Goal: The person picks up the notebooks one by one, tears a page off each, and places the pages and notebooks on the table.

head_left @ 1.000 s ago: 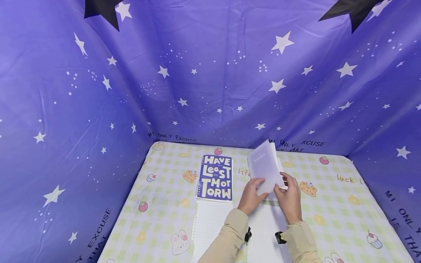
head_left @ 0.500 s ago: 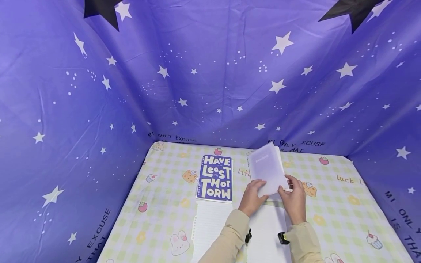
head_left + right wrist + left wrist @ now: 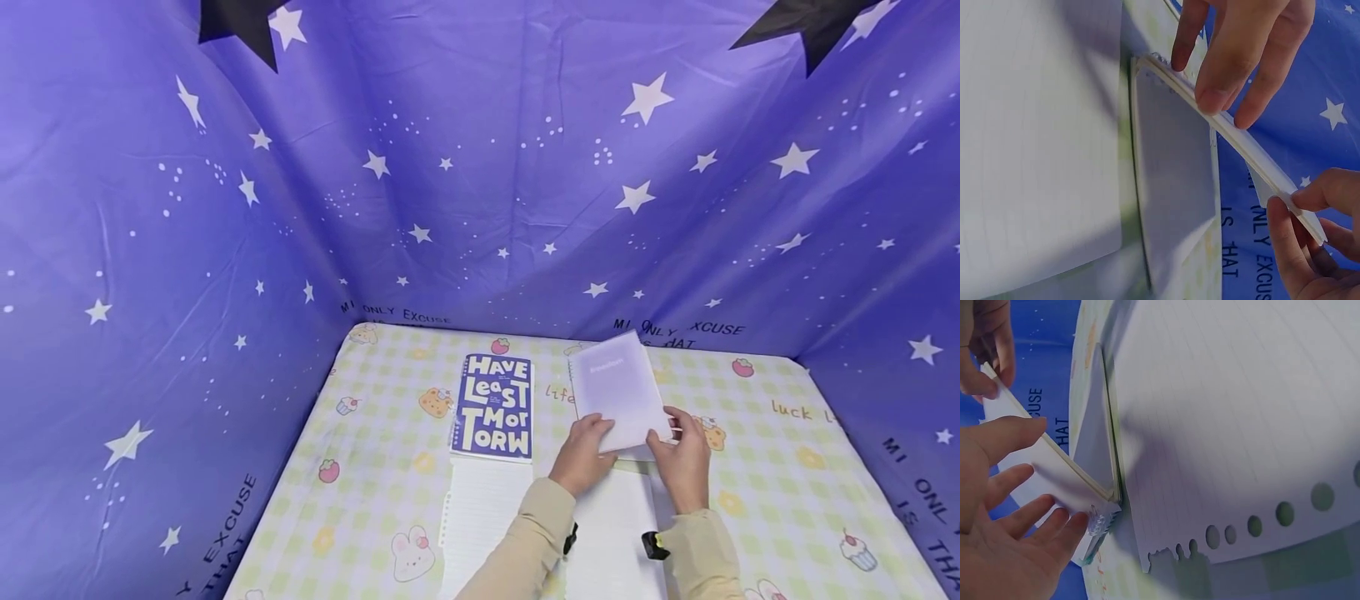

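Note:
A loose-leaf notebook [image 3: 618, 387] with a frosted pale purple cover stands partly open, its cover and a block of pages tilted up from the ring side. At its lower left, my left hand [image 3: 583, 454] touches the cover with spread, relaxed fingers; the thumb lies by the lower edge. The right hand [image 3: 681, 458] pinches the raised block at its lower right corner. In the right wrist view, that same hand [image 3: 1329, 237] has thumb and fingers on either side of the edge. The left wrist view shows the rings [image 3: 1102, 522] beneath the left fingertips.
A blue notebook [image 3: 492, 408] with large white lettering lies to the left. Below it is a lined sheet [image 3: 487, 525] with punched holes. Another lined sheet [image 3: 611, 533] lies under my forearms. The patterned tablecloth [image 3: 360, 500] meets a blue star-printed curtain [image 3: 480, 167] at the back.
The raised cover and pages have swung right and downward, so more of the purple cover shows. My right hand has moved right and slightly down with them; the left hand has shifted slightly.

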`<action>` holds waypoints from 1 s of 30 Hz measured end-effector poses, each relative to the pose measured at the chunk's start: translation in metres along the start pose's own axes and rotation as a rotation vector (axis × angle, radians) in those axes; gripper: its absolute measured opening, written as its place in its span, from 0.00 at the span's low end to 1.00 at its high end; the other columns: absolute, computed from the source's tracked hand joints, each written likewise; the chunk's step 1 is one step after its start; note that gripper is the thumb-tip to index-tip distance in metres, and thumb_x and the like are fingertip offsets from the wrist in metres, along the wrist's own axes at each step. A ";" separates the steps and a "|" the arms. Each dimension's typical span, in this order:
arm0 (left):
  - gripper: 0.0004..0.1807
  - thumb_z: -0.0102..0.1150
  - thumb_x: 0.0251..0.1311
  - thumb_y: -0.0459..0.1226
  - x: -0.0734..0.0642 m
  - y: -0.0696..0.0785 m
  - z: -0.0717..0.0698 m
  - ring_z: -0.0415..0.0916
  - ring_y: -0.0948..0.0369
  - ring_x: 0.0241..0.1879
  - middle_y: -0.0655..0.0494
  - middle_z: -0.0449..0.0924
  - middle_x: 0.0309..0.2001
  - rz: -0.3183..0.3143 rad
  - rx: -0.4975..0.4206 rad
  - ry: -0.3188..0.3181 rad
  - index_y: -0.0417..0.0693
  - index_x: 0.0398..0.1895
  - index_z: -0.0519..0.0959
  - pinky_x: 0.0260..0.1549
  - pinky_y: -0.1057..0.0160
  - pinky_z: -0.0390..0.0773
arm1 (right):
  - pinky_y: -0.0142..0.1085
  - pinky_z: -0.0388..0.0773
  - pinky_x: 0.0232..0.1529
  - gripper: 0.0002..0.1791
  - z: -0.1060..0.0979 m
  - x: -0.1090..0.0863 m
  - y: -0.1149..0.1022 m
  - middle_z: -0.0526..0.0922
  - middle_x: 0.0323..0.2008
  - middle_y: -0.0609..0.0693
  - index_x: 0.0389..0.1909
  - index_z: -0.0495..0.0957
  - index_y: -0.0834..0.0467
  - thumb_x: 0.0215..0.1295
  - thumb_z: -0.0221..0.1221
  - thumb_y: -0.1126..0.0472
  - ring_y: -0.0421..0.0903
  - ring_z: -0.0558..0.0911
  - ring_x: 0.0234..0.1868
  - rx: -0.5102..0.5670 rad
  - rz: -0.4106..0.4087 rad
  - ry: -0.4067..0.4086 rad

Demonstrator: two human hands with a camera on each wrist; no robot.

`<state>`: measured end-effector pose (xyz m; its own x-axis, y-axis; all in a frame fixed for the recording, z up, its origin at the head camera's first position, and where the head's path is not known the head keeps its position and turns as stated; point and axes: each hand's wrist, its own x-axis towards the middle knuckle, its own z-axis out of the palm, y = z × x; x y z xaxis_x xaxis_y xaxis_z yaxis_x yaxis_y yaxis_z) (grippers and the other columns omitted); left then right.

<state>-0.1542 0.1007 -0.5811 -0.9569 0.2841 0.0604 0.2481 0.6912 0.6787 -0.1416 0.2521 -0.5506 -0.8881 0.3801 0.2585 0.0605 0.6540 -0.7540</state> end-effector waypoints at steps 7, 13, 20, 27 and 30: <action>0.27 0.67 0.59 0.40 -0.002 0.003 0.000 0.65 0.60 0.69 0.56 0.70 0.68 0.017 0.070 -0.018 0.54 0.64 0.76 0.67 0.68 0.67 | 0.15 0.60 0.35 0.26 0.000 0.002 0.013 0.77 0.44 0.65 0.57 0.74 0.70 0.54 0.63 0.73 0.58 0.78 0.42 0.006 0.062 -0.017; 0.26 0.67 0.59 0.41 -0.002 0.002 0.001 0.64 0.61 0.70 0.56 0.69 0.69 0.055 0.157 -0.048 0.55 0.63 0.77 0.67 0.68 0.66 | 0.22 0.63 0.37 0.28 -0.002 0.001 0.021 0.74 0.48 0.67 0.60 0.71 0.71 0.56 0.62 0.71 0.61 0.76 0.47 0.000 0.141 -0.076; 0.26 0.64 0.62 0.42 -0.001 -0.002 0.006 0.61 0.61 0.72 0.57 0.67 0.71 0.083 0.228 -0.106 0.57 0.64 0.76 0.70 0.68 0.63 | 0.43 0.73 0.46 0.29 -0.001 0.000 0.030 0.72 0.50 0.69 0.62 0.69 0.73 0.58 0.62 0.70 0.63 0.75 0.50 -0.020 0.188 -0.126; 0.26 0.64 0.62 0.44 -0.002 -0.006 0.009 0.60 0.60 0.73 0.57 0.65 0.73 0.118 0.305 -0.140 0.57 0.65 0.75 0.71 0.66 0.61 | 0.42 0.73 0.42 0.29 0.003 -0.002 0.040 0.74 0.50 0.70 0.61 0.70 0.74 0.58 0.62 0.69 0.63 0.76 0.48 -0.040 0.220 -0.148; 0.26 0.65 0.61 0.44 -0.003 -0.007 0.009 0.61 0.60 0.73 0.56 0.66 0.72 0.141 0.344 -0.139 0.56 0.64 0.76 0.70 0.65 0.63 | 0.43 0.73 0.43 0.29 0.005 -0.002 0.045 0.74 0.49 0.70 0.61 0.69 0.74 0.58 0.62 0.69 0.62 0.76 0.48 -0.041 0.225 -0.156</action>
<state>-0.1521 0.1013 -0.5923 -0.8864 0.4625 0.0200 0.4338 0.8148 0.3845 -0.1393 0.2772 -0.5877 -0.9092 0.4161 -0.0113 0.2801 0.5916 -0.7560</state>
